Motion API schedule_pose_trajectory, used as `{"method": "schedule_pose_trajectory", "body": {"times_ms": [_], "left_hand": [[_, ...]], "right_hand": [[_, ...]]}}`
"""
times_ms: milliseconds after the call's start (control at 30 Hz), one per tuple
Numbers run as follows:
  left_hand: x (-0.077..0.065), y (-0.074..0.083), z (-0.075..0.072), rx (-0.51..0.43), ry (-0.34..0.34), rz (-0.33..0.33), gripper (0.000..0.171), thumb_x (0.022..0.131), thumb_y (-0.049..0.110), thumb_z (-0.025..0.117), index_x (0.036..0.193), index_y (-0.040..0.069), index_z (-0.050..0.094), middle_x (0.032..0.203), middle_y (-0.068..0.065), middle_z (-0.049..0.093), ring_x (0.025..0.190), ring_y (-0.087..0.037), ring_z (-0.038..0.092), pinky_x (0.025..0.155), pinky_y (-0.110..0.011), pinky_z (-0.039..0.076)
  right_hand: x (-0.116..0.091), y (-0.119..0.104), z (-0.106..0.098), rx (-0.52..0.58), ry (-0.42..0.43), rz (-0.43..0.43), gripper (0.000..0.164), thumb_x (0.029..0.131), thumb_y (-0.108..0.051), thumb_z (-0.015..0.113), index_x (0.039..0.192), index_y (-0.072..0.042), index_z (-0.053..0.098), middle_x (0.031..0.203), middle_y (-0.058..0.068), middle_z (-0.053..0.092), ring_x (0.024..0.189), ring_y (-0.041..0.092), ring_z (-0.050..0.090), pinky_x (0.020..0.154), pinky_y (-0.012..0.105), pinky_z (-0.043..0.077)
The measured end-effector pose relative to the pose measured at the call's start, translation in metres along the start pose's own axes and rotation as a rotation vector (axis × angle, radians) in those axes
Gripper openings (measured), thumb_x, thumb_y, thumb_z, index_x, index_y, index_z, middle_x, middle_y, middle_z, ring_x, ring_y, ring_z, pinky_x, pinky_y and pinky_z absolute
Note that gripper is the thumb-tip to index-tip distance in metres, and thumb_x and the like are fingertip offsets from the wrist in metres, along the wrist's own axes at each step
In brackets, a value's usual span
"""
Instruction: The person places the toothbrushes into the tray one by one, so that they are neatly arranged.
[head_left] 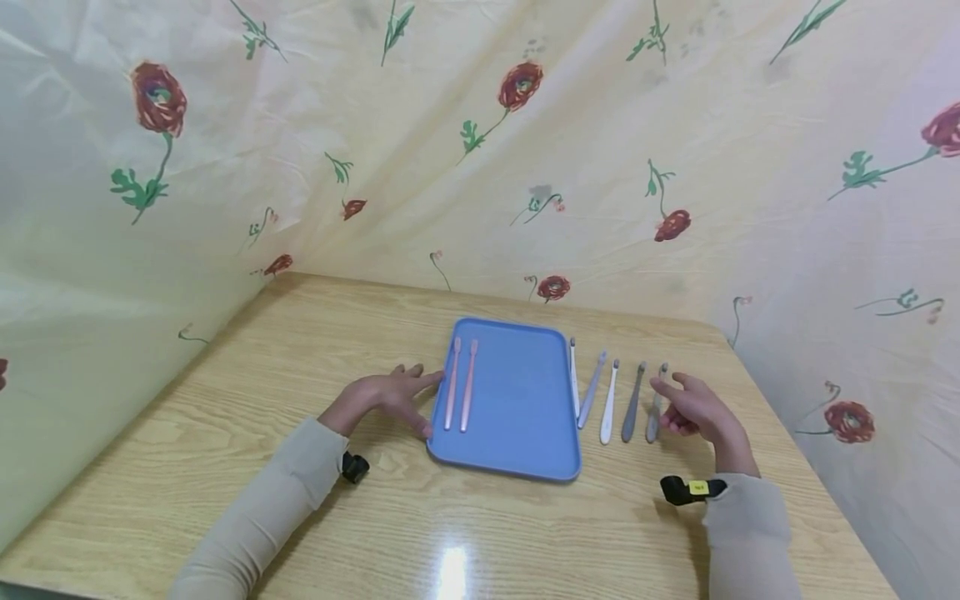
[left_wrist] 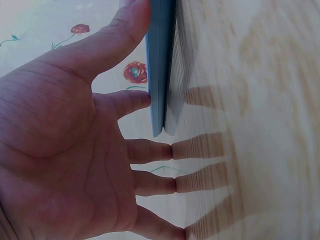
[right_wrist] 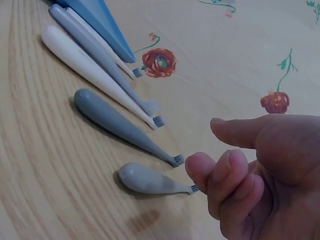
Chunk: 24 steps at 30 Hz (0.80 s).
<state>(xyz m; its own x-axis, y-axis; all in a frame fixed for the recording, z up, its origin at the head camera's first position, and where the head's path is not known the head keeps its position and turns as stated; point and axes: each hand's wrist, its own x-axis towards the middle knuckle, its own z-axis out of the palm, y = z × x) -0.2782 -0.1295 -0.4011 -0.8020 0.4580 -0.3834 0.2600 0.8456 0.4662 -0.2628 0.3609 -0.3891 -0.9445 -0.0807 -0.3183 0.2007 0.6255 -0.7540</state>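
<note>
Two pink toothbrushes, the left one [head_left: 452,385] and the right one [head_left: 468,387], lie side by side in a blue tray [head_left: 521,400]. My left hand [head_left: 386,396] touches the tray's left rim with thumb and forefinger; its other fingers spread straight down to the table. My right hand [head_left: 693,408] hovers by the rightmost toothbrush, a light grey one [right_wrist: 150,180], with fingers loosely bent and nothing between them. Left of that lie a dark grey toothbrush [right_wrist: 117,125], a white toothbrush [head_left: 610,404] and a bluish-grey toothbrush [head_left: 592,390]. Another white toothbrush [head_left: 574,379] lies against the tray's right rim.
The wooden table [head_left: 480,525] extends around the tray on every side. A flowered cloth [head_left: 420,167] hangs behind the table and along both sides. Each wrist wears a small black camera, the left camera [head_left: 355,467] and the right camera [head_left: 678,490].
</note>
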Motion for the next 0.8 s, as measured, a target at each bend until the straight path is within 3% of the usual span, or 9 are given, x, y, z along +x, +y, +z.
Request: {"method": "schedule_pose_trajectory", "body": {"times_ms": [800], "left_hand": [[-0.001, 0.0, -0.001, 0.005, 0.006, 0.001, 0.108, 0.078, 0.048, 0.082, 0.162, 0.027, 0.018, 0.169, -0.02, 0.007, 0.155, -0.05, 0.001, 0.118, -0.075, 0.012]], "right_hand": [[0.007, 0.017, 0.011, -0.065, -0.032, 0.088, 0.09, 0.107, -0.038, 0.04, 0.15, 0.013, -0.02, 0.057, -0.006, 0.06, 0.049, 0.004, 0.055, 0.048, 0.02, 0.044]]}}
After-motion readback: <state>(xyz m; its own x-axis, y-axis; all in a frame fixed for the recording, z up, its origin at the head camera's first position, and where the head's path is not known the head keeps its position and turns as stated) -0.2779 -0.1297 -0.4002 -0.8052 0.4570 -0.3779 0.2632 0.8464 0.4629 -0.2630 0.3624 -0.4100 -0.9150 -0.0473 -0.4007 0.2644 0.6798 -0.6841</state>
